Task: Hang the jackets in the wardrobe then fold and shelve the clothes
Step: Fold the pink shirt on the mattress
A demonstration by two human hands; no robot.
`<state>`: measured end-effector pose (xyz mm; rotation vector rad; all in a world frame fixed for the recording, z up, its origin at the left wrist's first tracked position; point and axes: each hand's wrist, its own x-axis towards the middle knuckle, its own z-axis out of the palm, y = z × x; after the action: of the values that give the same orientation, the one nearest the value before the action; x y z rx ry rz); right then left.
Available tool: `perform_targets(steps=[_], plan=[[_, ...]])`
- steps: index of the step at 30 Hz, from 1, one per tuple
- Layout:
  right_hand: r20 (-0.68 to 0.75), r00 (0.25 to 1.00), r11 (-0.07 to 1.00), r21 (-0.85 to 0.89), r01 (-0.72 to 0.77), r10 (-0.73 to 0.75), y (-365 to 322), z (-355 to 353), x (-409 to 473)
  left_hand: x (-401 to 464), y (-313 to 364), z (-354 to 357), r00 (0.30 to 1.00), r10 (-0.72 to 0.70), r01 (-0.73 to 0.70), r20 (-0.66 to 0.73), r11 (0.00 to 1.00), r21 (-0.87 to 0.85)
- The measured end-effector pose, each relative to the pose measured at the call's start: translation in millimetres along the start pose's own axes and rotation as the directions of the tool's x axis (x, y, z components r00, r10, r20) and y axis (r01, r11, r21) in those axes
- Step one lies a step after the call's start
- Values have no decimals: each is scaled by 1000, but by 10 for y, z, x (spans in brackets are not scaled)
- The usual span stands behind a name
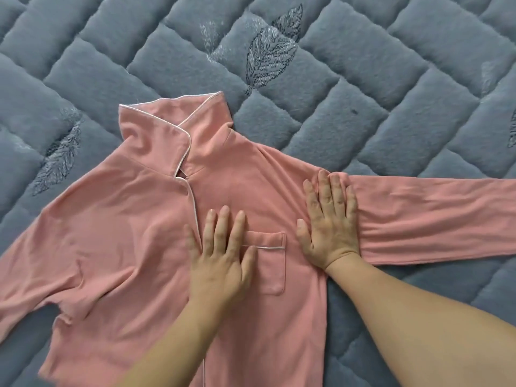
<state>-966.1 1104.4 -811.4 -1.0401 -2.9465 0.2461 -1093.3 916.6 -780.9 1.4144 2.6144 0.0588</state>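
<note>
The pink shirt [156, 233] lies face up, spread flat on the grey quilted bed [363, 65], not yet folded; both sleeves lie out to the sides. The left hand [220, 255] and right hand [329, 222] press on it with straight, released fingers. Folding and shelving look still ahead; the wardrobe is out of view. No labels or writing can be read

A quilted bed cover [363, 113], grey-blue with a plush nap, fills the view. Its stitching divides the surface into padded oblong panels set in a diagonal brick pattern. Dark embroidered leaf motifs mark it: one large leaf [268, 58] at far centre, a second leaf [60, 157] at left, and a part of another cut by the right edge.
</note>
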Motion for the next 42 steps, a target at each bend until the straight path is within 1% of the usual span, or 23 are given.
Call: perform_targets(steps=[2, 6, 11, 16, 18, 20, 23, 25, 27, 29, 31, 32, 33, 34, 35, 36, 37, 38, 39, 40, 41, 42], plan=[[-2, 1000, 1000, 2, 1, -1, -6, -7, -3, -145, -38, 105, 996, -60, 58, 65, 998, 40], [-26, 1000, 1000, 2, 6, -6, -9, 26, 5, -75, -67, 234, 994, -82, 78, 78, 995, 59], [-29, 1000, 1000, 7, 4, -3, -7, -12, -8, -92, -70, 274, 996, -80, 78, 26, 996, 53], [-67, 998, 997, 78, -11, 16, -28, -89, -64, -80, -71, 301, 995, -100, 100, -1, 994, 34], [-71, 995, 988, 139, -62, 72, -65, -95, -266, -104, -84, 317, 993, -115, 115, -14, 993, 29], [-36, 990, 973, 190, -129, 138, -194, -83, -623, -105, -87, 305, 992, -123, 124, -22, 992, 22], [60, 979, 952, 231, -203, 194, -479, -63, -1444, -116, -57, 232, 993, -116, 116, 9, 993, 19], [98, 966, 935, 245, -255, 237, -655, -74, -2078, -237, -42, 200, 991, -123, 125, 54, 992, -32], [110, 925, 881, 282, -380, 363, -805, -104, -2687, -515, -15, 234, 989, -102, 112, 107, 989, -101], [122, 873, 814, 320, -486, 473, -992, -118, -3149, -980, -3, 289, 989, -63, 78, 133, 990, -115], [130, 833, 762, 349, -546, 537, -1176, -127, -3424, -1477, -13, 318, 989, -36, 54, 145, 991, -123], [158, 814, 728, 375, -574, 560, -1258, -134, -3500, -1702, -27, 316, 986, -24, 46, 165, 990, -131], [225, 785, 660, 437, -611, 577, -1316, -163, -3531, -1907, -49, 304, 981, -13, 42, 195, 988, -146], [309, 747, 540, 538, -647, 588, -1348, -215, -3535, -2102, -78, 291, 974, -3, 42, 228, 986, -164], [388, 702, 367, 646, -669, 597, -1354, -290, -3521, -2290, -118, 277, 965, 2, 47, 261, 982, -182], [467, 656, 178, 718, -673, 592, -1353, -381, -3498, -2480, -166, 260, 956, 7, 53, 293, 979, -198], [526, 622, 44, 743, -668, 580, -1328, -451, -3468, -2648, -215, 259, 945, 15, 58, 327, 976, -212], [560, 615, -12, 745, -667, 555, -1300, -525, -3457, -2815, -276, 230, 936, 23, 62, 351, 972, -228], [592, 617, -26, 732, -680, 518, -1264, -583, -3439, -2940, -339, 210, 930, 33, 65, 366, 965, -253], [624, 623, -3, 708, -707, 472, -1223, -622, -3439, -3039, -399, 174, 927, 42, 72, 372, 955, -287], [659, 617, 68, 658, -750, 431, -1169, -656, -3462, -3115, -456, 139, 928, 51, 74, 368, 945, -317], [682, 600, 199, 576, -793, 417, -1101, -687, -3500, -3165, -501, 102, 928, 62, 71, 367, 939, -337]])
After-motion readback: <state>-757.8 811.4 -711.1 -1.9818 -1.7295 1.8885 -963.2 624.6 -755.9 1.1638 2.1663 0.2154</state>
